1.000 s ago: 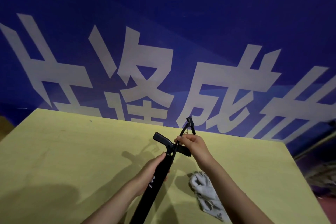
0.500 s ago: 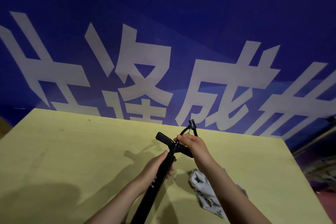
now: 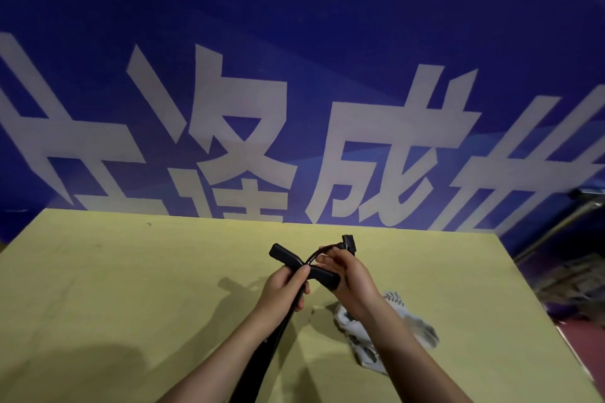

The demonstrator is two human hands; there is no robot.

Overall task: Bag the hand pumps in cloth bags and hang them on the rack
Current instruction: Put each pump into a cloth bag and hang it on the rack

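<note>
A black hand pump (image 3: 284, 256) with a T-handle is held tilted above the yellow-green table (image 3: 131, 288). My left hand (image 3: 284, 291) grips the pump's barrel just under the handle. My right hand (image 3: 348, 275) pinches the thin black hose (image 3: 322, 251) that arcs to a nozzle head (image 3: 349, 243) above the handle's right end. A pale cloth bag (image 3: 363, 340) with a leaf print lies crumpled on the table, partly hidden under my right forearm. The pump's lower end runs out of view at the bottom.
A blue banner (image 3: 294, 91) with large white characters stands right behind the table's far edge. At the right, past the table edge, there is a metal bar (image 3: 556, 226) and dim clutter (image 3: 576, 285) on the floor.
My left hand has slid up the barrel to just under the handle. My right hand has shifted along the hose toward the nozzle. The view has tilted slightly.
</note>
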